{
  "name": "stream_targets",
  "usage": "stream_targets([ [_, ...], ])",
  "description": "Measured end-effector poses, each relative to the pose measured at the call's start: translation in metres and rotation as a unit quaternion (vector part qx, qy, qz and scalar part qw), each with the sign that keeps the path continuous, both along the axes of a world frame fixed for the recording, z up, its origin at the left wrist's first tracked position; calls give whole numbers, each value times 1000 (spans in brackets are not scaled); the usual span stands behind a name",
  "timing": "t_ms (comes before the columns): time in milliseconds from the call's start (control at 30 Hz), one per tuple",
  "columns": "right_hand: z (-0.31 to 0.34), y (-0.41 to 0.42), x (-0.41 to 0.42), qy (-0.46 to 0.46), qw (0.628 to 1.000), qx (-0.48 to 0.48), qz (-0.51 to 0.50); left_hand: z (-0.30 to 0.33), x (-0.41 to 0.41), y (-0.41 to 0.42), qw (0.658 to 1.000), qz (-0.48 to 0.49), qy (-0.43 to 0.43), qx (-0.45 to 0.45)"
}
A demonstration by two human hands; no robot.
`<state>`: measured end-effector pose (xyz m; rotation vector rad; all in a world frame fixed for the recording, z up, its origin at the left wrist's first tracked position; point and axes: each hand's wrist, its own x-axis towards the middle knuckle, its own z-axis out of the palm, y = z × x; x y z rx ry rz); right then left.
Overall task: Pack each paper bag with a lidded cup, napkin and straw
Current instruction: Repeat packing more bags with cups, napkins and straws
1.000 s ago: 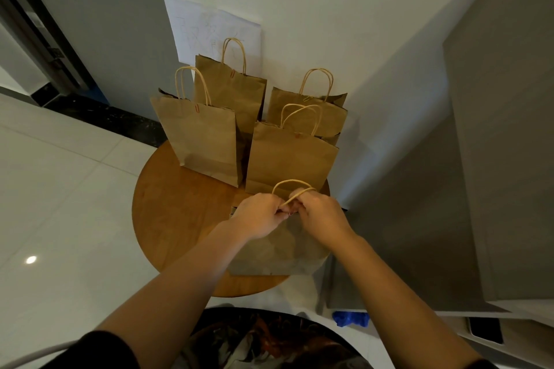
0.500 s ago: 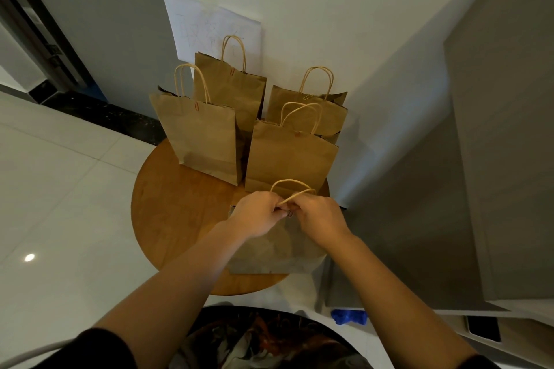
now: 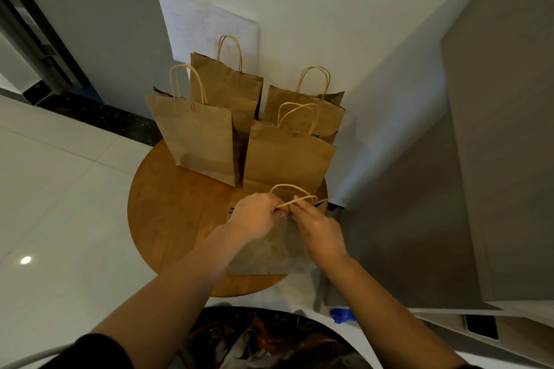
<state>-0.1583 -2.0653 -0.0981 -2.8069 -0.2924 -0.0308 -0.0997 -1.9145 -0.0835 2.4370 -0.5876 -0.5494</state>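
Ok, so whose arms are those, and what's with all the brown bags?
Those are a person's own arms. A camera sits on their head and looks down, so you see what they see. The left hand and the right hand are both pinching the top of the nearest paper bag, right by its string handles. That bag stands on a round wooden table. Four more paper bags stand upright behind it, near the wall. What is inside any bag cannot be seen from here.
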Motion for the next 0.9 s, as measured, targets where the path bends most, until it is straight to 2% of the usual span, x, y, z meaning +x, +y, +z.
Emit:
stream_targets([
  [133, -7, 0, -7, 36, 999, 15, -11, 0, 0, 0, 1000, -1, 1, 11],
  [267, 9, -1, 2, 111, 994, -21, 2, 3, -1, 1, 1000, 5, -4, 0],
  [333, 13, -2, 12, 110, 993, -31, 0, 6, -1, 0, 1000, -15, -18, 4],
  [433, 14, 0, 22, 132, 987, -91, -23, 9, 3, 8, 993, -71, -56, 77],
  [533, 18, 7, 28, 129, 984, -120, -21, 10, 8, 23, 984, -79, -87, 134],
  [767, 44, 48, 62, 104, 993, -58, -6, 28, 27, 70, 979, -12, -162, 122],
  [900, 60, 97, 95, 92, 995, -26, 6, 38, 43, 114, 968, 63, -221, 100],
])
